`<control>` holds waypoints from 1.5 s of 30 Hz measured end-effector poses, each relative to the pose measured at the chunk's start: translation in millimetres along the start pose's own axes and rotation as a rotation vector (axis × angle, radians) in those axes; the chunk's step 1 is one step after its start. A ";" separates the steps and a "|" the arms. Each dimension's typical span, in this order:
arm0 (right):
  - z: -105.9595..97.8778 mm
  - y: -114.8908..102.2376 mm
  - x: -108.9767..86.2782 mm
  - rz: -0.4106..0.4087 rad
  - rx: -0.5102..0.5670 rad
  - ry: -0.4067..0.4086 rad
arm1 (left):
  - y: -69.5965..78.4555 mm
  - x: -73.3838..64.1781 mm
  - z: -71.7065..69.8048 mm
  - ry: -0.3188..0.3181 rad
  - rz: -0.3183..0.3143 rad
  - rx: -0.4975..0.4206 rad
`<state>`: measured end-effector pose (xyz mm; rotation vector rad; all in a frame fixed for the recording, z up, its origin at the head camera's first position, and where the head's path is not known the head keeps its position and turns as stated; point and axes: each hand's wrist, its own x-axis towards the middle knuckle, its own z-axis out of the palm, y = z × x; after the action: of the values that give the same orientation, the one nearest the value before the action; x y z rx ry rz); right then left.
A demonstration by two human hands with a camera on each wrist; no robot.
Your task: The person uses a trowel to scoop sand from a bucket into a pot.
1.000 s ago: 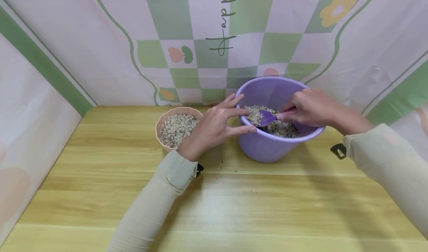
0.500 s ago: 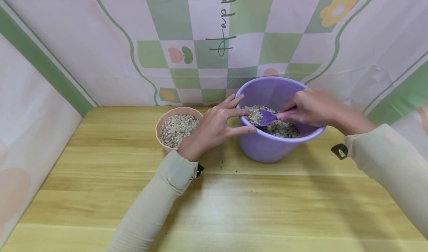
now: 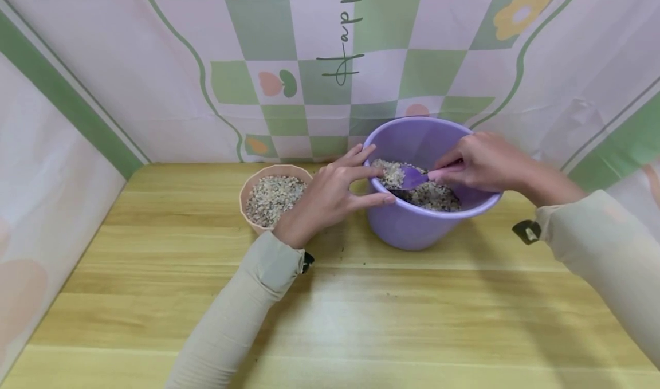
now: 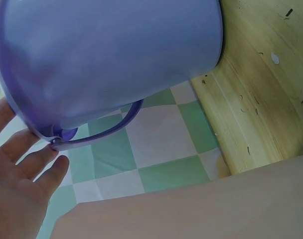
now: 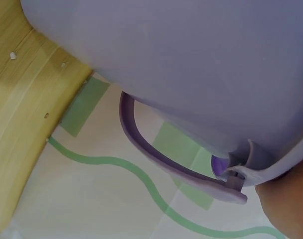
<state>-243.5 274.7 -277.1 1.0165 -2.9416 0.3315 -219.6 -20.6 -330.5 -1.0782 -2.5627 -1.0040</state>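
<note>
In the head view, a purple bucket (image 3: 412, 228) with small pale and grey gravel (image 3: 435, 197) in its lower part stands at the back right of the table. My right hand (image 3: 487, 162) reaches over its right rim and grips a small purple shovel (image 3: 412, 178), whose blade carries a heap of gravel inside the bucket. My left hand (image 3: 330, 191) lies at the left rim with fingers stretched out over it. In the left wrist view, those fingers (image 4: 22, 144) touch the rim beside the bucket's hanging handle (image 4: 111, 130). The bucket wall hides the shovel from both wrist views.
A peach faceted bowl (image 3: 246, 214) full of similar gravel stands left of the bucket, partly behind my left forearm. Tiny dark specks dot the wooden table (image 3: 330, 320). A green-and-white checked cloth (image 3: 325, 79) rises close behind the bucket.
The right hand and shovel have shifted slightly up and to the right inside the bucket, the loaded blade rising a little. The left hand stays at the rim.
</note>
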 end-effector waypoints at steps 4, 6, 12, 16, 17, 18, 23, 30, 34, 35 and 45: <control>-1.3 -0.1 -0.7 0.001 -0.004 0.008 | -0.7 0.0 0.1 0.002 -0.001 -0.002; -1.8 -0.4 -1.2 0.002 -0.001 0.011 | -0.6 0.0 0.0 0.001 -0.002 -0.003; -3.5 -0.6 -2.9 0.013 0.039 0.016 | 0.6 -0.3 -0.9 -0.001 -0.008 0.001; -6.0 0.7 -4.6 0.004 0.052 0.037 | 1.4 -0.1 -1.2 -0.004 -0.013 0.004; -6.7 0.8 -5.2 0.000 0.049 0.047 | 1.6 0.1 -1.1 -0.004 -0.013 0.005; -7.1 0.9 -5.7 -0.006 0.045 0.057 | 1.7 0.2 -1.1 -0.005 -0.013 0.006; -8.5 -0.4 -7.6 -0.016 0.019 0.093 | 2.0 0.3 -1.0 -0.007 -0.018 0.005; -12.4 -1.2 -9.6 -0.035 0.033 0.108 | 2.2 -0.5 -0.6 -0.010 -0.020 -0.002; -17.6 -1.3 -12.4 -0.053 0.023 0.127 | 3.7 -0.1 -0.8 -0.009 -0.019 -0.001; -18.5 -1.2 -13.0 -0.052 0.022 0.128 | 4.0 -0.1 -1.0 -0.012 -0.023 -0.002; -24.0 -0.6 -22.1 0.011 0.065 0.122 | 4.2 -1.2 -1.0 -0.019 -0.035 0.003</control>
<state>-227.1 292.6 -255.3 0.9507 -2.8456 0.4739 -215.9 -19.8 -328.1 -1.0508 -2.6063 -1.0018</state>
